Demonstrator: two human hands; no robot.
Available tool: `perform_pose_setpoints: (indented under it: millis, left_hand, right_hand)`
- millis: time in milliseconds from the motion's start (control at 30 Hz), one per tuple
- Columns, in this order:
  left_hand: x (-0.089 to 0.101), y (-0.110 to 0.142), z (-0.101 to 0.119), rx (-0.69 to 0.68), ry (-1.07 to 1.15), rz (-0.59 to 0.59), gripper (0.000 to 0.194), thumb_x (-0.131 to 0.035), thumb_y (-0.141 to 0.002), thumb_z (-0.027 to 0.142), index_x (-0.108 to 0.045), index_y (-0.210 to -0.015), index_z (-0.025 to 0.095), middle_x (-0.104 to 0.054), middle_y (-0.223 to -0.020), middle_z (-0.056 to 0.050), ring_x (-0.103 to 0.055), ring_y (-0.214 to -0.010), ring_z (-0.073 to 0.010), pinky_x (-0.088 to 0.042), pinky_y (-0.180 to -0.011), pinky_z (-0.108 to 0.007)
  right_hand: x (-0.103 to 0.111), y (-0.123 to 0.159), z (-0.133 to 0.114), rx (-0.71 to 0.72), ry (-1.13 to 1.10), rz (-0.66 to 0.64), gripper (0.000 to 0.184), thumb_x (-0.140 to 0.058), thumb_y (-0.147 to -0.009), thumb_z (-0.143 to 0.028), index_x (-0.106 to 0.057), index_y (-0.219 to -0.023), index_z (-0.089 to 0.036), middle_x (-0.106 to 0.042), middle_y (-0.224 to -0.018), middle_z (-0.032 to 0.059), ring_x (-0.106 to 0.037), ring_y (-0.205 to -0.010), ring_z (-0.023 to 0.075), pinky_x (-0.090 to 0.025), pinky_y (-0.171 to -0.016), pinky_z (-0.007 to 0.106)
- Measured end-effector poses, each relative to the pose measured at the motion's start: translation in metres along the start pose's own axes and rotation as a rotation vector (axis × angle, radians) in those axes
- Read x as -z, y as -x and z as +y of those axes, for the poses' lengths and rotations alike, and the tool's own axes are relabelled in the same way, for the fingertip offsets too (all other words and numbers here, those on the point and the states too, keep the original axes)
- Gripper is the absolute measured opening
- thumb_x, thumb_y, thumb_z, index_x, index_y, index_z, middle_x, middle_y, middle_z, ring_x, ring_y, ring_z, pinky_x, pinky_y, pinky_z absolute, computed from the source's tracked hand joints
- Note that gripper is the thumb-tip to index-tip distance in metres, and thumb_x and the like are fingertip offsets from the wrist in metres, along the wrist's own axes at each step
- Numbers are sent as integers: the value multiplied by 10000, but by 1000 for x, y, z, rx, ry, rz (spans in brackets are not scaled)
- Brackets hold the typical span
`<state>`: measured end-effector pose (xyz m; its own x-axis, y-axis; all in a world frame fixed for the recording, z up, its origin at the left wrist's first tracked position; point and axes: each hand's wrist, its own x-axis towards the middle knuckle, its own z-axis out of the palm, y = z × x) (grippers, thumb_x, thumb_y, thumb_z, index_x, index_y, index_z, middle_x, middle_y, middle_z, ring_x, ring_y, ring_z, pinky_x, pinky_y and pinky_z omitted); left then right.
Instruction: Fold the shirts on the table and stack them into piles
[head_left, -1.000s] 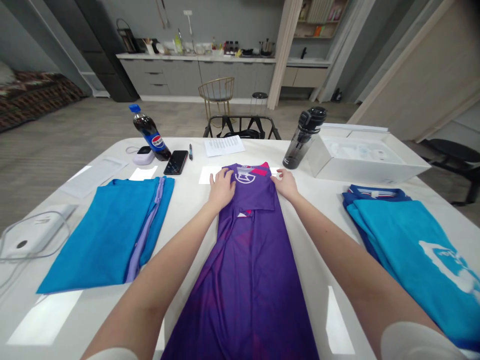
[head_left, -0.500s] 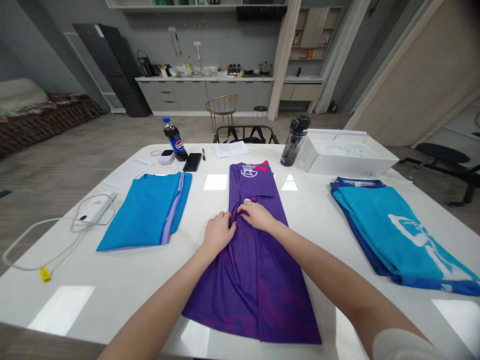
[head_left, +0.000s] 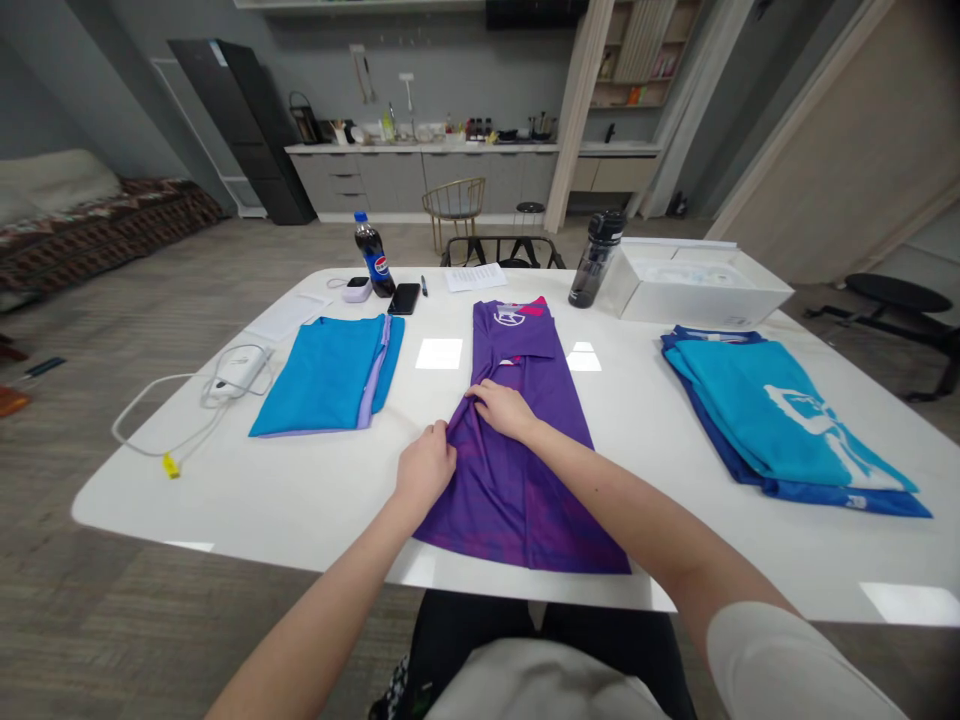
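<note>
A purple shirt (head_left: 559,480) lies lengthwise on the white table (head_left: 300,500) in front of me, its sides folded in and a sleeve laid across near the collar. My left hand (head_left: 426,462) pinches the shirt's left edge, about halfway down. Slightly farther up and to the right, my right hand (head_left: 504,408) grips the same edge, its fingers closed on the cloth. Creases run through the fabric between and below the hands. The far end shows a white round logo and a pink patch by the collar.
On the left lie a folded blue shirt (head_left: 322,375) and a white charger (head_left: 240,370) with its cable. Folded blue shirts (head_left: 757,410) are stacked at right. Along the back stand a cola bottle (head_left: 373,255), a phone (head_left: 405,298), a dark water bottle (head_left: 596,260) and a white box (head_left: 690,285).
My view has tilted down, showing the table's near edge and my lap. My left hand has moved outward and down a little, drawing the shirt's left edge; both hands now pinch that edge.
</note>
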<state>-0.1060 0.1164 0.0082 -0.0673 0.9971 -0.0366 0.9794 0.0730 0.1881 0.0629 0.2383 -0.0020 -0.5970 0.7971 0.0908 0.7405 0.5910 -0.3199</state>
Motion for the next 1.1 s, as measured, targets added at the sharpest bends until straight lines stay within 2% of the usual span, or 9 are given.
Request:
perform_pose_setpoints:
  millis: [167, 333, 433, 600, 700, 767, 867, 1000, 1100]
  left_hand:
    - [9, 16, -7, 41, -14, -9, 233, -427, -1009, 268, -605, -1146, 206, -732, -997, -116, -715, -868, -264, -473, -771, -342]
    - [19, 23, -4, 64, 0, 16, 282, -388, -1048, 345, -613, -1161, 219, -737, -933, -120, -721, -867, -264, -471, -783, -339]
    - [25, 29, 1, 55, -9, 17, 304, -394, -1048, 395, -589, -1217, 234, -737, -919, -116, -724, -877, -286, -483, -777, -352]
    - [42, 47, -3, 27, -79, -154, 302, -589, -948, 392, -605, -1178, 196, -731, -1001, -156, -723, -923, -332, -497, -749, -363]
    - [56, 60, -3, -35, -34, -257, 238, -629, -905, 335, -637, -1098, 197, -737, -1001, -145, -721, -938, -309, -487, -742, -331]
    - [65, 68, 8, -95, 49, -263, 211, -617, -907, 327, -644, -1081, 211, -744, -948, -111, -721, -898, -275, -474, -724, -308]
    - [68, 80, 39, -209, 151, -252, 167, -585, -919, 304, -662, -1044, 222, -740, -869, -75, -710, -818, -241, -459, -691, -295]
    - [53, 89, 81, -389, 256, -286, 199, -588, -929, 348, -711, -1031, 229, -741, -851, -74, -702, -811, -246, -472, -702, -313]
    - [36, 81, 88, -514, 349, -398, 300, -602, -929, 487, -746, -1011, 238, -739, -826, -64, -697, -801, -248, -488, -705, -317]
  right_hand:
    - [3, -3, -14, -33, 45, -13, 398, -381, -1020, -206, -621, -1329, -280, -650, -1229, 71, -677, -1013, 237, -509, -841, 331]
    - [5, 1, -18, 40, 61, -24, 396, -493, -976, -243, -621, -1350, -270, -630, -1254, 71, -664, -1037, 237, -504, -872, 325]
    - [3, 0, -18, 3, 121, 33, 350, -481, -988, -226, -665, -1286, -243, -632, -1205, 82, -659, -1014, 228, -502, -852, 315]
    - [1, -4, -9, -1, 82, 120, 319, -467, -1011, -202, -719, -1197, -260, -626, -1172, 64, -636, -1041, 201, -500, -815, 279]
    - [6, 1, 4, 29, 8, 180, 308, -493, -1007, -204, -740, -1178, -271, -610, -1170, 51, -628, -1021, 185, -500, -816, 271]
    - [12, 8, 14, 54, -27, 202, 315, -503, -1000, -192, -749, -1179, -277, -598, -1161, 48, -622, -1008, 177, -500, -830, 267]
    - [24, 24, 29, 76, -48, 210, 329, -512, -993, -175, -754, -1190, -277, -588, -1151, 50, -616, -1008, 171, -496, -869, 266]
    - [35, 48, 46, 9, -35, 151, 324, -513, -994, -181, -756, -1191, -265, -601, -1152, 53, -621, -1030, 178, -491, -914, 273]
    - [34, 67, 53, -34, -19, 56, 324, -502, -1005, -195, -748, -1204, -262, -612, -1161, 54, -633, -1028, 179, -488, -918, 274]
